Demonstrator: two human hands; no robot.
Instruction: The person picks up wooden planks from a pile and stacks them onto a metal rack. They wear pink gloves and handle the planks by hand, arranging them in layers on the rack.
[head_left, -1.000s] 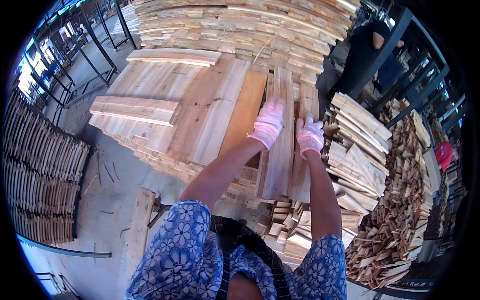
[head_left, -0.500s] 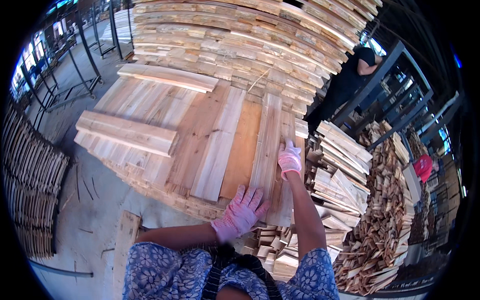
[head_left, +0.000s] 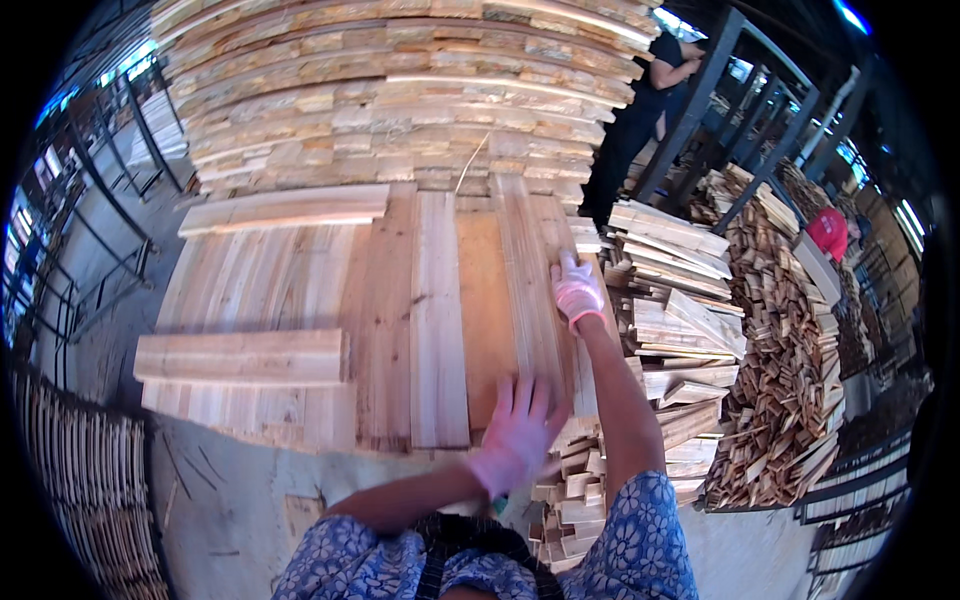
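Below, planks (head_left: 385, 320) laid flat, stacked boards (head_left: 400, 95) behind, grey floor (head_left: 245, 495), metal frames (head_left: 690, 105)

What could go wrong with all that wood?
The right hand is on a board close to loose wood pieces; a sideways shove might knock some down. The left hand is by the near end of the orange board, so splinters might prick it. The tall stack behind could perhaps shift if bumped.
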